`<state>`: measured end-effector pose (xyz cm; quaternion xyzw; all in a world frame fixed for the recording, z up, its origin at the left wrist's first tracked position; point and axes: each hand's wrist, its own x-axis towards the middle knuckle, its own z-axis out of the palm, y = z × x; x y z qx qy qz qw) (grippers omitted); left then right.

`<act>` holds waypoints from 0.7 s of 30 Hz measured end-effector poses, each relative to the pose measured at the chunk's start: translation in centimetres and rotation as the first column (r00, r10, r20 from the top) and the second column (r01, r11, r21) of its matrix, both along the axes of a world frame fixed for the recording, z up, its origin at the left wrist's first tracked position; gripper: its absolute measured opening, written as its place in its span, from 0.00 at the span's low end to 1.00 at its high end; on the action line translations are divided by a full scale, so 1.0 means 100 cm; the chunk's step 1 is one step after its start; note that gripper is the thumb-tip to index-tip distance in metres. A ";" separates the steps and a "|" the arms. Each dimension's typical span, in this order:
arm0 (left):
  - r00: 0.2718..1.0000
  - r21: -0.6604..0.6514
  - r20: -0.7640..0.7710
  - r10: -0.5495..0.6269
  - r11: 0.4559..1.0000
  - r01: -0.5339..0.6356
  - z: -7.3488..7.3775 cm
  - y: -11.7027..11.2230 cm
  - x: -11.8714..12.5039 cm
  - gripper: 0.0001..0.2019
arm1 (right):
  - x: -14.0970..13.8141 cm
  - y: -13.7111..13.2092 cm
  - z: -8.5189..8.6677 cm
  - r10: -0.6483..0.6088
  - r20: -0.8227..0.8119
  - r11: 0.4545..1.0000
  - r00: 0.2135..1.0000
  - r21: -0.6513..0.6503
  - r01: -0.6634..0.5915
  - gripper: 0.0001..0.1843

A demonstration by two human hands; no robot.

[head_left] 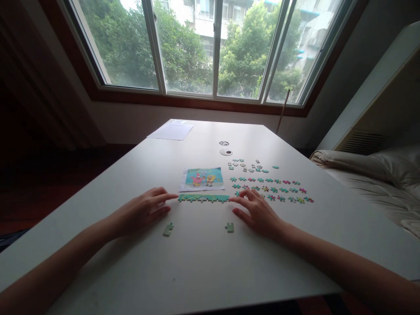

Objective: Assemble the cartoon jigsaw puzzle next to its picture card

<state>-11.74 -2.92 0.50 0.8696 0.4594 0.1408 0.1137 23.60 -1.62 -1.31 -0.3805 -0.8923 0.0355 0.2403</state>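
A joined strip of green jigsaw puzzle pieces (204,198) lies flat on the white table, its lower edge showing knobs. At its left end, the index fingertip of my left hand (144,209) touches it, fingers apart. My right hand (257,210) has a fingertip at the right end of the strip, with its fingers spread and nothing held. Just above the strip lies a printed picture (204,178) of cartoon figures. One loose green puzzle piece (168,229) lies below my left hand, and another green puzzle piece (230,227) is left of my right forearm.
Loose puzzle pieces (284,190) lie in rows on the right, some partly behind my right hand. More scattered pieces (252,170) lie farther back. Two round metallic discs (225,152) and white paper sheets (173,131) are toward the far end. A padded beige surface (367,188) borders the right side.
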 end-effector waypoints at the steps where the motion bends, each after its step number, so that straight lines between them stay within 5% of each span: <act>1: 1.000 -0.001 -0.001 -0.010 1.000 0.010 0.000 0.000 0.001 0.18 | 0.000 0.000 0.000 -0.013 0.026 1.000 1.000 -0.009 0.013 0.17; 21: 0.997 0.043 -0.072 -0.026 0.999 0.029 -0.002 0.002 0.003 0.17 | 0.000 0.000 -0.001 -0.074 0.075 0.992 0.994 -0.101 0.081 0.20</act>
